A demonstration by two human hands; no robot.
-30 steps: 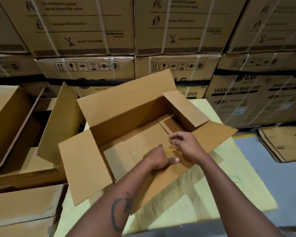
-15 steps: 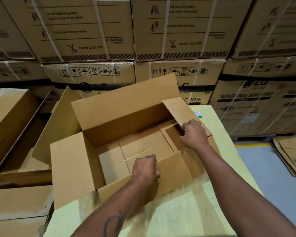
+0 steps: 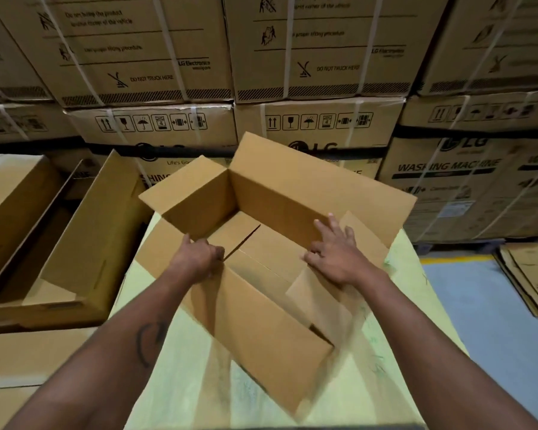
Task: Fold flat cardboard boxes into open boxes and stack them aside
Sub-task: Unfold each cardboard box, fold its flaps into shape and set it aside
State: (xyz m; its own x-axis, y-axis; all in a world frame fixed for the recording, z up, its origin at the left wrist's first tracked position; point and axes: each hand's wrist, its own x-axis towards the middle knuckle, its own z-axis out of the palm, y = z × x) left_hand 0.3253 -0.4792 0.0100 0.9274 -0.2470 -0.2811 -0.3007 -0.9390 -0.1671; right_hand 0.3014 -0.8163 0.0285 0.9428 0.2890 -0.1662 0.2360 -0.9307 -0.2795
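Observation:
An open brown cardboard box (image 3: pixel 280 193) sits on the yellow-green table (image 3: pixel 187 383), its top flaps spread outward and its bottom flaps folded in. My left hand (image 3: pixel 196 259) grips the box's near-left rim with curled fingers. Over on the right side, my right hand (image 3: pixel 336 252) lies on the inside wall with fingers spread straight. The near flap (image 3: pixel 271 342) hangs toward me over the table.
Folded open boxes (image 3: pixel 59 243) stand stacked to the left of the table. Strapped washing-machine cartons (image 3: pixel 317 51) form a wall behind. Flat cardboard sheets (image 3: pixel 531 277) lie on the grey floor at right.
The box has turned on the table, its left corner swinging away. My left hand moved from the near wall to the left rim. My right hand spread flat against the right side.

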